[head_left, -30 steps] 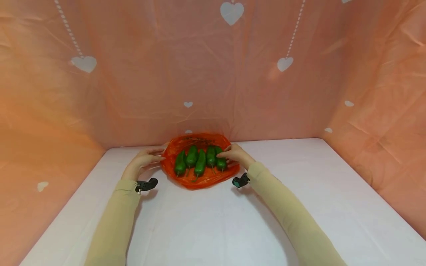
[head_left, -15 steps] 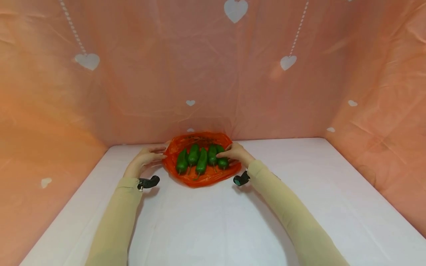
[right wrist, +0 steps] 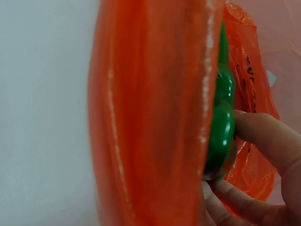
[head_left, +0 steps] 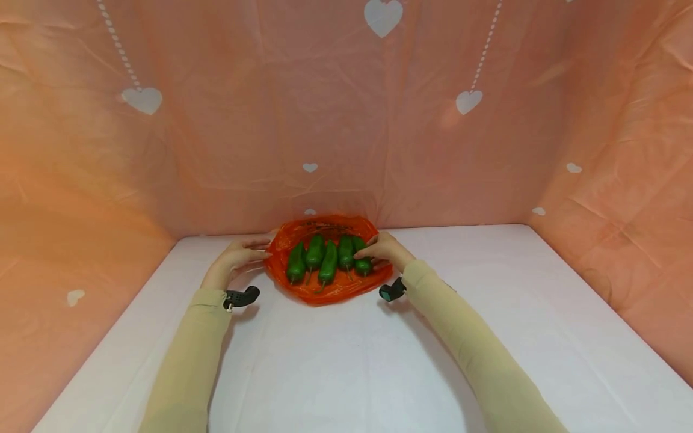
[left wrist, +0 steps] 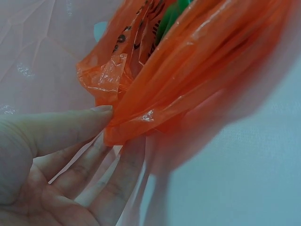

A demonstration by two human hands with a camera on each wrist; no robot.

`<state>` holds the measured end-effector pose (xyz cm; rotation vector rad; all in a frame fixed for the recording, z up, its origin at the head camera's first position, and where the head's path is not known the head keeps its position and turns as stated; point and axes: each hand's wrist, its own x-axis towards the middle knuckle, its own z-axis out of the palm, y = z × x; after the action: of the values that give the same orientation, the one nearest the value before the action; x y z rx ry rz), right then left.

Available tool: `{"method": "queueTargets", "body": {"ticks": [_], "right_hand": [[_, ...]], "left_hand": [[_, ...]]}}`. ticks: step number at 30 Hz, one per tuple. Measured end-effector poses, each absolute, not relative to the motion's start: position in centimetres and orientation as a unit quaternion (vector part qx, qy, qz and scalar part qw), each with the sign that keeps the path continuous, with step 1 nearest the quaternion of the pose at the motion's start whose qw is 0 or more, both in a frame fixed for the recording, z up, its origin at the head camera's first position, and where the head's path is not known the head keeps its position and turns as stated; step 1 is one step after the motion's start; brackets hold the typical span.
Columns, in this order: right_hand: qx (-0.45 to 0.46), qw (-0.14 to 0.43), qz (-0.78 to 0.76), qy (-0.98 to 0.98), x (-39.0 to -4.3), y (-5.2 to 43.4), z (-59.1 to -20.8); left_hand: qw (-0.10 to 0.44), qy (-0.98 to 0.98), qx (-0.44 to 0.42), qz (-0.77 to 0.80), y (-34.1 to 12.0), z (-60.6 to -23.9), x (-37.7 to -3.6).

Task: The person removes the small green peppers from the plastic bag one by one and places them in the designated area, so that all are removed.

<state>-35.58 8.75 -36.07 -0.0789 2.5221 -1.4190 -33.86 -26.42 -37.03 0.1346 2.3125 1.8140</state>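
Looks like the grasping step: pinching the edge of the bag (head_left: 307, 294) with left hand (head_left: 231, 261) fingers, and the rightmost pepper (head_left: 363, 267) with right hand (head_left: 386, 250) fingers, inside the bag on the counter (head_left: 325, 367), beside four other peppers (head_left: 328, 264). Probably calls next for lifting clear of the rim without dragging the bag.

In the head view, the right hand (head_left: 387, 249) covers part of the rightmost green pepper (head_left: 363, 267), and both sleeves (head_left: 186, 361) leave at the bottom edge. The black print (left wrist: 123, 36) on the orange bag (left wrist: 183, 84) (creased, in the left wrist view) seems to be lettering, too broken to read.
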Motion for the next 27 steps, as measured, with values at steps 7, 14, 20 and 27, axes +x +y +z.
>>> {"method": "queueTargets", "body": {"ticks": [7, 14, 20, 27], "right_hand": [[-0.04, 0.156, -0.503, 0.849, -35.88, 9.15, -35.79], [-0.029, 0.185, -0.525, 0.83, -35.93, 9.4, -35.71], [0.002, 0.189, -0.544, 0.818, -35.99, 9.35, -35.67], [-0.003, 0.172, -0.589, 0.79, -35.95, 9.11, -35.7]], "left_hand": [[0.095, 0.781, 0.052, 0.615, -26.43, -36.95, -33.47], [0.093, 0.787, 0.054, 0.607, -26.42, -37.13, -33.47], [0.09, 0.781, 0.063, 0.615, -26.43, -37.22, -33.36], [0.087, 0.769, 0.077, 0.629, -26.62, -37.06, -33.06]]}}
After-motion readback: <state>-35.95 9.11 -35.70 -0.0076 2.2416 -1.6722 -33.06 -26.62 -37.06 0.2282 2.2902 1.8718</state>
